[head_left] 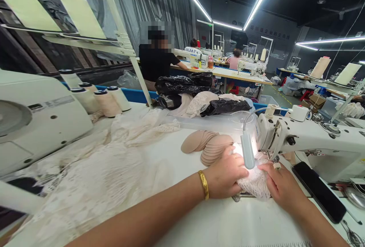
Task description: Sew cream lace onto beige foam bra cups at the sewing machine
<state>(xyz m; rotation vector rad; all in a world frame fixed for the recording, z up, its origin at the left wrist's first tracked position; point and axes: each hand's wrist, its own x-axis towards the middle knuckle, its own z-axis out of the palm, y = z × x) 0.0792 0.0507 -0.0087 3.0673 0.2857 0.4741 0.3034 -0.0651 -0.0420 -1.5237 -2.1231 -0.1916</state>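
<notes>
White fringed lace fabric lies at the needle area of a white sewing machine, lit by a small grey lamp. On its left side my left hand, below a gold bracelet on the wrist, presses down with fingers bent over the cloth's edge. My right hand rests on the right side of the cloth, index finger stretched toward the needle and thumb apart. Beige oval pads lie in overlapping stacks just beyond my left hand. The fabric under the fingers is partly hidden by glare.
Cream lace spreads over the table's left side, near thread cones and another machine. A black phone lies at right. Black plastic bags sit behind; a person works beyond.
</notes>
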